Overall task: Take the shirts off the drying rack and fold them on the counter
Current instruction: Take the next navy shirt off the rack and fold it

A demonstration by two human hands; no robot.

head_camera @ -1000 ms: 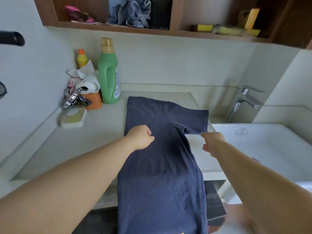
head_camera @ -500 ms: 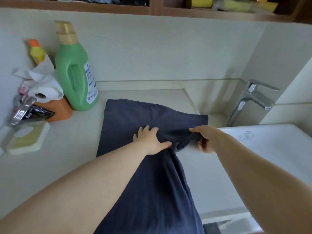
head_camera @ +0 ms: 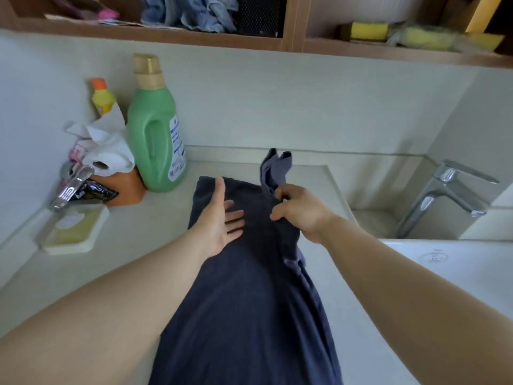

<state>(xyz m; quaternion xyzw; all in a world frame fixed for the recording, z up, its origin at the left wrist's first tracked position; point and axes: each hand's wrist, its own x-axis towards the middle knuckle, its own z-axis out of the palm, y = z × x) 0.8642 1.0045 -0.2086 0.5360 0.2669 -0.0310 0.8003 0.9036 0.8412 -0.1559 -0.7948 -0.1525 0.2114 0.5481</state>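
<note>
Counter: a pale beige stone counter (head_camera: 144,240) fills the near and left part of the view, with a raised ledge along the far wall.
Shirt: a dark navy cotton shirt (head_camera: 249,301) lies lengthways on the counter, running from the near edge of the view toward the far wall. Its right sleeve is lifted off the surface and stands up at the far end.
Sink: a white ceramic sink basin (head_camera: 449,262) sits to the right of the shirt.
Shelf: a brown wooden shelf (head_camera: 288,43) runs across the top, holding bunched blue cloth and yellow sponges.
Left hand: the left hand (head_camera: 222,218) lies flat on the far left part of the shirt, fingers straight and spread wide, pressing the fabric down.
Right hand: the right hand (head_camera: 299,212) has its fingers curled tight, pinching the raised sleeve where it meets the shirt body.
Detergent: a tall green plastic bottle with a gold cap (head_camera: 155,129) stands far left, just beside the shirt's far corner.
Tap: a chrome metal tap (head_camera: 449,195) stands far right, behind the sink.
Tissue: crumpled white tissue paper (head_camera: 105,145) sits left of the green bottle.
Soap dish: a white rectangular soap dish (head_camera: 75,232) rests on the left of the counter.
Small bottle: a yellow bottle with an orange cap (head_camera: 102,97) stands behind the tissue.
</note>
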